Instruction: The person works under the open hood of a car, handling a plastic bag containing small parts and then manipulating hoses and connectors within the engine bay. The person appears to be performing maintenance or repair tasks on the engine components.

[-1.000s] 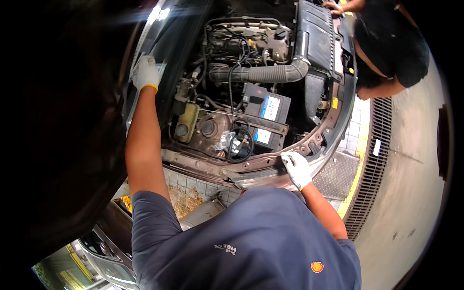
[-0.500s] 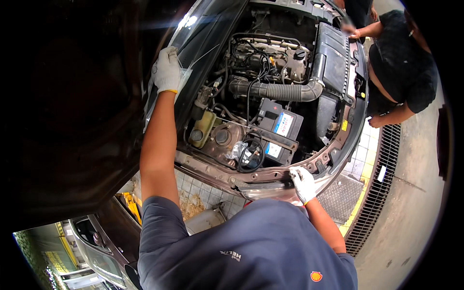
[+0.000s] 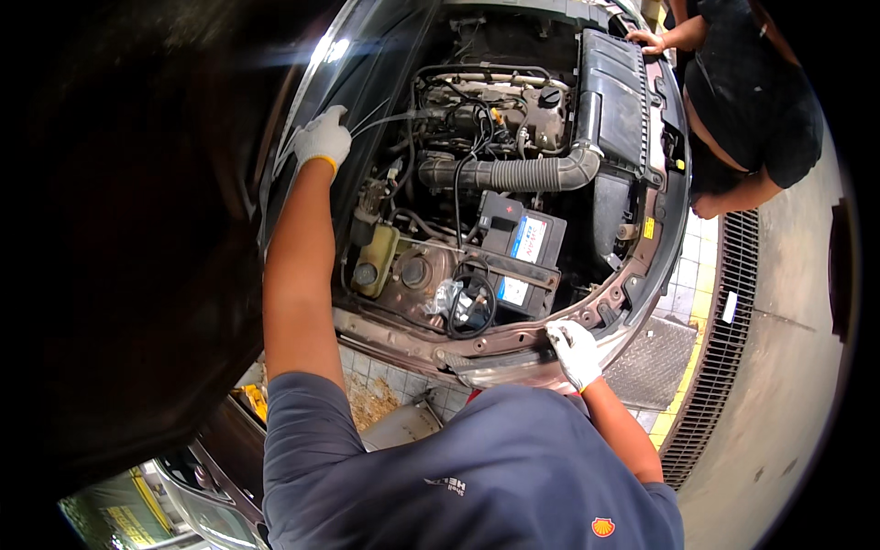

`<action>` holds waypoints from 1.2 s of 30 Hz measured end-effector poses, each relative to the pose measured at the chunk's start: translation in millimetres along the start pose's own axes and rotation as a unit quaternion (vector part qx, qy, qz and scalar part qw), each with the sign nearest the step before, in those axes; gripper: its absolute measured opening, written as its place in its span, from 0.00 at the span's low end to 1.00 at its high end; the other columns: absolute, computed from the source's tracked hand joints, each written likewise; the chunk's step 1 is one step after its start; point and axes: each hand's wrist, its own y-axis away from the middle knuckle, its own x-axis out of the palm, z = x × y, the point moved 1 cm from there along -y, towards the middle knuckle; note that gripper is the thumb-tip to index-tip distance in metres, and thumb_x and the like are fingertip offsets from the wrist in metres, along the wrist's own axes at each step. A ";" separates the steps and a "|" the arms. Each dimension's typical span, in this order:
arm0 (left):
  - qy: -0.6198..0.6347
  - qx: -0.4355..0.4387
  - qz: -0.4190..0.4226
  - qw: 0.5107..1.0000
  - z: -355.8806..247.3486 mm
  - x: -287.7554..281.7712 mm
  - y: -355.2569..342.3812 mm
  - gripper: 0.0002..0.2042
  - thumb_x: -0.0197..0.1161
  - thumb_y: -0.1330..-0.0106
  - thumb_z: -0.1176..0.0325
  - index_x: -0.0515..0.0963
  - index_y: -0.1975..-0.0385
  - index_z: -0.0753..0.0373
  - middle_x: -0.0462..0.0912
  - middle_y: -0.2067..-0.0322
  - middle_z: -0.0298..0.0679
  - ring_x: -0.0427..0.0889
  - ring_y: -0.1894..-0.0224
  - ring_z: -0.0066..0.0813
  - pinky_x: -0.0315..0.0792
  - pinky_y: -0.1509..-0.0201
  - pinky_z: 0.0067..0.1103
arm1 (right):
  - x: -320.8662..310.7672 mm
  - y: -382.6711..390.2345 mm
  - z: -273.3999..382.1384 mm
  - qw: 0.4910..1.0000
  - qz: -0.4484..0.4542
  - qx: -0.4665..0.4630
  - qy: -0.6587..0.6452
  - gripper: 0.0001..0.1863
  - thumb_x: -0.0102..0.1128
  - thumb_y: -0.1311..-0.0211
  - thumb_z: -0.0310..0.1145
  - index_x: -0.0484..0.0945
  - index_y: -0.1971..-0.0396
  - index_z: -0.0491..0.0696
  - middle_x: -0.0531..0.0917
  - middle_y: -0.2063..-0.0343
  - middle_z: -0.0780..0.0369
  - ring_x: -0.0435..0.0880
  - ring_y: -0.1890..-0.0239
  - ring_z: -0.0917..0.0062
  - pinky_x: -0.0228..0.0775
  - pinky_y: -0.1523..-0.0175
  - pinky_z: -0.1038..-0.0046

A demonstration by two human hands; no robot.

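My white-gloved left hand [image 3: 323, 139] is at the windscreen edge of the engine bay, fingers curled beside thin translucent strips; what it grips is unclear. My gloved right hand [image 3: 574, 353] is closed at the front edge of the bodywork [image 3: 495, 341], on something small I cannot make out. Between them lie a battery [image 3: 509, 238] with a blue-and-white label, a yellowish reservoir [image 3: 376, 257], a coiled black cable [image 3: 470, 321] beside a crumpled clear bag [image 3: 445, 298], and a ribbed hose [image 3: 509, 176].
A dark raised panel [image 3: 137, 229] fills the left. A co-worker in black [image 3: 752, 101] stands at the right, one hand [image 3: 646, 41] at the black air box [image 3: 616, 87], another person partly behind. A floor grate [image 3: 715, 367] and metal plate [image 3: 646, 362] lie below right.
My left hand has shifted slightly toward the engine and turned, with the translucent strips now stretching rightward from it. My right hand stays at the front edge; the whole view has shifted.
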 end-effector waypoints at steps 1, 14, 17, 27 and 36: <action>-0.036 -0.008 0.013 0.999 -12.7 -0.1 -1.6 0.26 0.52 0.31 0.65 0.78 0.32 0.47 0.83 0.35 0.43 0.80 0.32 0.45 0.71 0.29 0.40 | 0.2 -0.2 1.1 1.000 -0.002 0.005 0.001 0.13 0.63 0.26 0.38 0.88 0.54 0.46 0.90 0.58 0.54 0.89 0.54 0.59 0.80 0.45 0.63; -0.106 0.038 0.007 0.994 -51.3 28.6 -29.7 0.15 0.60 0.28 0.58 0.85 0.45 0.46 0.85 0.45 0.41 0.83 0.41 0.47 0.76 0.36 0.40 | -5.2 -7.0 17.6 1.000 -0.012 0.012 -0.014 0.10 0.66 0.29 0.34 0.88 0.56 0.46 0.90 0.61 0.55 0.89 0.56 0.60 0.80 0.47 0.64; -0.026 0.007 -0.082 0.996 -61.4 32.7 -28.3 0.15 0.59 0.30 0.65 0.83 0.45 0.52 0.85 0.44 0.41 0.82 0.39 0.47 0.73 0.32 0.40 | -7.4 -9.8 14.2 1.000 0.005 -0.001 0.000 0.09 0.66 0.30 0.33 0.89 0.56 0.46 0.90 0.61 0.55 0.89 0.56 0.59 0.80 0.48 0.64; 0.112 -0.087 0.205 0.968 -146.7 225.6 -22.3 0.27 0.61 0.31 0.46 0.82 0.42 0.60 0.86 0.43 0.48 0.84 0.38 0.49 0.77 0.35 0.41 | -9.0 -22.8 16.1 0.994 0.017 -0.095 0.052 0.07 0.70 0.37 0.28 0.89 0.60 0.50 0.90 0.67 0.60 0.88 0.65 0.62 0.79 0.57 0.63; 0.178 -0.034 0.357 0.916 -133.7 258.2 -67.3 0.23 0.54 0.31 0.48 0.90 0.56 0.59 0.90 0.51 0.51 0.88 0.48 0.51 0.79 0.42 0.39 | -11.8 -34.9 0.3 0.993 0.092 0.041 0.064 0.09 0.69 0.40 0.29 0.90 0.60 0.51 0.89 0.68 0.57 0.88 0.69 0.61 0.80 0.61 0.64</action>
